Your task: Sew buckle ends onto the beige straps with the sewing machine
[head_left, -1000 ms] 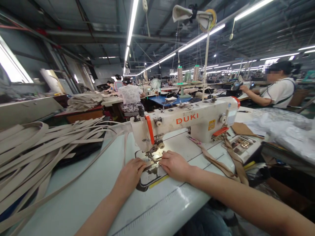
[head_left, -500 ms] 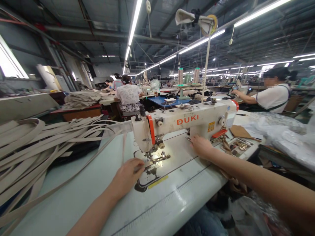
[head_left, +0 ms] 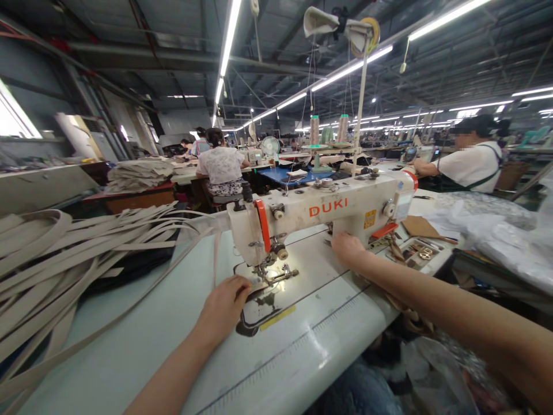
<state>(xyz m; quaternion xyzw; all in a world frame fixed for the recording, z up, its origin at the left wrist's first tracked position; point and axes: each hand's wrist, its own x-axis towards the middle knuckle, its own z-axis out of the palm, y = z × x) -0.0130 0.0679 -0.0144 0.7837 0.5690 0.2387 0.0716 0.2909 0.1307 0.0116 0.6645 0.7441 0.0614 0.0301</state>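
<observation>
The sewing machine (head_left: pixel 298 213), white with orange lettering, stands on a pale table (head_left: pixel 302 340). My left hand (head_left: pixel 227 302) is at the left of its needle area, thumb and fingers pinched on the end of a narrow fabric strip (head_left: pixel 258 286) that reaches toward the presser foot (head_left: pixel 268 278). My right hand (head_left: pixel 348 251) is under the machine arm, close to its upright part. Its fingers are curled together, and a small dark metal tip shows beyond them; what it belongs to is hidden.
Many long beige straps (head_left: pixel 47 271) are heaped on the left. A tray (head_left: pixel 432 262) with gold-handled scissors (head_left: pixel 425 253) sits at the right, near clear plastic sheeting (head_left: pixel 496 236). Thread cones (head_left: pixel 314 131) stand behind. Co-workers sit farther back and at the right.
The view has shifted slightly. My right hand has turned a little, fingers curled tighter by the machine's upright part. My left hand stays by the needle area, with more of the strip showing.
</observation>
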